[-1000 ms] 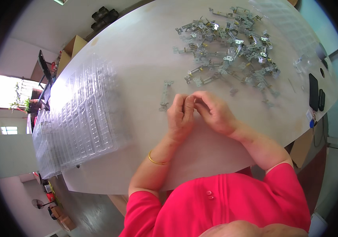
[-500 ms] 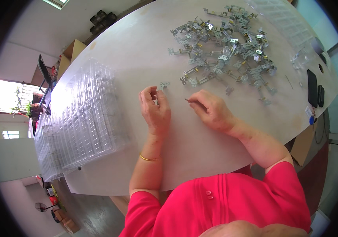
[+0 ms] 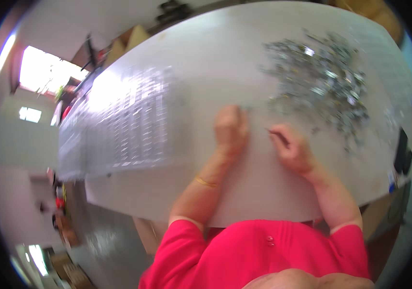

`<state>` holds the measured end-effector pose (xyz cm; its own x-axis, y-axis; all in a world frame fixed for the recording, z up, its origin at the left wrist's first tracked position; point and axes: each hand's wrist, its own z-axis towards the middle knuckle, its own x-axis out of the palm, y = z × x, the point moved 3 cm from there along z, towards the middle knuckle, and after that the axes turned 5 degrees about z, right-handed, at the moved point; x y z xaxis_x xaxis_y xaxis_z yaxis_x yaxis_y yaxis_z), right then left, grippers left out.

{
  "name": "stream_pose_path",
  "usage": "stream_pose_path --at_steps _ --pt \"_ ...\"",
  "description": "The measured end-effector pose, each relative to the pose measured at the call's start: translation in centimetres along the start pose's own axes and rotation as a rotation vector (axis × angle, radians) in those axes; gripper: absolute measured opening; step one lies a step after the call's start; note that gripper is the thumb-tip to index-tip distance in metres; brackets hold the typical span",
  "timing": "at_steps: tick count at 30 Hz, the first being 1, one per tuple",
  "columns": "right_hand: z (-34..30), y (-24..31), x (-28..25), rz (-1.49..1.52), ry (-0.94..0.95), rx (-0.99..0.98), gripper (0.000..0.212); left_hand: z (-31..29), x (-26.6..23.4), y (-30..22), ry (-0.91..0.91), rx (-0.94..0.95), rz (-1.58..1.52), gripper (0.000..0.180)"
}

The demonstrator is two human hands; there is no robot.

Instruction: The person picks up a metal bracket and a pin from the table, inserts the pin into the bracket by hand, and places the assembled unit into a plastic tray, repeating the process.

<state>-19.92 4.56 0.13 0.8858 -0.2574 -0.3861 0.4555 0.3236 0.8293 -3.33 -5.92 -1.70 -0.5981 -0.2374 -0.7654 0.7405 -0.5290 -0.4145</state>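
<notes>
Metal bracket (image 3: pixel 247 107), small and grey, was noted just beyond the fingertips of the left hand (image 3: pixel 231 131), over the white table (image 3: pixel 206 58). The left fingers were curled in beside it; whether it was gripped could not be told through the blur. A slim dark piece (image 3: pixel 268 130) was pinched between thumb and forefinger of the right hand (image 3: pixel 292 148), its tip pointed toward the left hand, the two hands being apart. Handling of a single bracket was judged to be the step in hand; a secure left hold and a steady right pinch were judged to be called for. A heap of metal brackets (image 3: pixel 331 75) was found farther out to the right, a stack of clear plastic trays (image 3: pixel 141 120) to the left.
</notes>
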Motion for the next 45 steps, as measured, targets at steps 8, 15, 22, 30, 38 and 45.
stream_pose_path --at_steps 8,15,22,30,38,45 --pt "-0.4 0.0 0.6 0.05 0.008 0.03 0.006 0.5 -7.9 -4.3 -0.212 0.069 -0.243 0.013" --pt "-0.1 0.0 0.1 0.055 -0.004 0.024 0.004 3.1 -20.8 5.1 -0.476 -0.06 0.114 0.011" --pt "-0.3 -0.7 0.1 0.129 0.017 0.127 0.003 2.6 -33.7 22.6 -0.478 -0.432 0.522 0.018" --pt "-0.2 -0.9 0.2 0.071 0.037 0.102 0.003 0.5 -36.7 32.5 -0.288 -0.66 0.635 0.023" --pt "-0.3 -0.9 0.2 0.073 0.037 0.139 0.003 0.5 -36.0 34.8 -0.148 -0.764 0.661 0.026" --pt "-0.3 -1.0 0.0 0.056 0.059 0.14 0.003 0.9 -35.9 36.0 -0.126 -0.746 0.723 0.026"
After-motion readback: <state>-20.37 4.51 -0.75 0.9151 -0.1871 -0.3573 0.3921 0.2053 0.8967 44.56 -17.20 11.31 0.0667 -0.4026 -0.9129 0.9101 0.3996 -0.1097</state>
